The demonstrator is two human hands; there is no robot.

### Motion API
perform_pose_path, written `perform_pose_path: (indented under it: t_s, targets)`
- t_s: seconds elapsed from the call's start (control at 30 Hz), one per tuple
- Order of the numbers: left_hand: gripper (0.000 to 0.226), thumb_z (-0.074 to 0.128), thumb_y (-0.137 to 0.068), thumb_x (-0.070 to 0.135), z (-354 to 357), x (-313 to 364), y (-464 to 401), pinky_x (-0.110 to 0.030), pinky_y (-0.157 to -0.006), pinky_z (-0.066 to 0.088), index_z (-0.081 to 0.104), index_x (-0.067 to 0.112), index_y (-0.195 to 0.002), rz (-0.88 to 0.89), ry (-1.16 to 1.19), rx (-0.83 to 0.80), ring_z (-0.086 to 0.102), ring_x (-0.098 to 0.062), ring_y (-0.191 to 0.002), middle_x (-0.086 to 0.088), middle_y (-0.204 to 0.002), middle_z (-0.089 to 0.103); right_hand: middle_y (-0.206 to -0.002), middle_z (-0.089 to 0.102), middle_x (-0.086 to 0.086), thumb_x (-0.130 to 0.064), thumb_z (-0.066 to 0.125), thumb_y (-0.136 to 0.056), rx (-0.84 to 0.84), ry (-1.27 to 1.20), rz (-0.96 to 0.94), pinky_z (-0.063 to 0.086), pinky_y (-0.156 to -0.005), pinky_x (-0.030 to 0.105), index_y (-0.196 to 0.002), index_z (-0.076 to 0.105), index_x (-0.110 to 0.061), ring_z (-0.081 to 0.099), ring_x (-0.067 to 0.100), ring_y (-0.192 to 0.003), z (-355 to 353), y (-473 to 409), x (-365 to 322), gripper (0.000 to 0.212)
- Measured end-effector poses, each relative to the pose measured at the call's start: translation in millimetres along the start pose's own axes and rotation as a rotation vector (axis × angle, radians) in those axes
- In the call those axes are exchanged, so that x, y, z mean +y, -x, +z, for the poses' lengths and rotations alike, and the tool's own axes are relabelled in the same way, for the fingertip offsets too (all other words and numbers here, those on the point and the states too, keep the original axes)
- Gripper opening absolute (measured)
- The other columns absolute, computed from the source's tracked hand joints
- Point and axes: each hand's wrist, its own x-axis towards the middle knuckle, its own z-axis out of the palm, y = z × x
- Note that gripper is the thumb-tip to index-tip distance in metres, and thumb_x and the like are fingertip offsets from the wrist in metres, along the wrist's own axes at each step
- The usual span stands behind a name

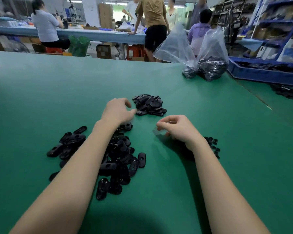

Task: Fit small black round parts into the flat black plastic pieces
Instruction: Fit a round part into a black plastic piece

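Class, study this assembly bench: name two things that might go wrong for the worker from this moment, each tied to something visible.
1. The left forearm lies over the loose pile of flat black pieces; moving it may scatter them.
2. The left hand reaches at the edge of the far stacked heap, which might topple.
The right hand hides the small round parts, so a pick might miss.

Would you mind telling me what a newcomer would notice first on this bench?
Probably the two bare arms stretched over the green table. The left hand reaches to a tidy far pile of black pieces. A looser near heap sprawls under the left forearm, and two clear bags stand at the far right.
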Motion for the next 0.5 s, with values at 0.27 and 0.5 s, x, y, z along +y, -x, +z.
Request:
perform_pose_path:
  t_s: [0.27, 0.5]
  targets:
    - [0.054, 0.058, -0.092, 0.054, -9.5, 4.7, 31.8, -0.044, -0.102, 0.041, 0.050, 0.026, -0.138, -0.052, -0.341, -0.243, 0.042, -0.035, -0.132, -0.016, -0.141, 0.045, -0.086, 0.079, -0.005, -0.027, 0.074, -0.091, -0.060, 0.085, -0.029, 0.040, -0.049, 0.014, -0.085, 0.073, -0.023, 0.060, 0.011, -0.060, 4.8, 3.1, -3.5, 0.007]
    - [0.013, 0.071, -0.086, 0.031, -14.6, 9.4, 39.3, -0.031, -0.076, 0.040, 0.066, 0.030, -0.098, -0.033, -0.223, -0.172, 0.056, -0.024, -0.091, 0.002, -0.095, 0.057, -0.089, 0.079, -0.002, -0.025, 0.073, -0.092, -0.078, 0.089, -0.028, 0.041, -0.049, 0.015, -0.088, 0.073, -0.022, 0.061, 0.013, -0.063, 3.3, 6.1, -5.6, 0.005]
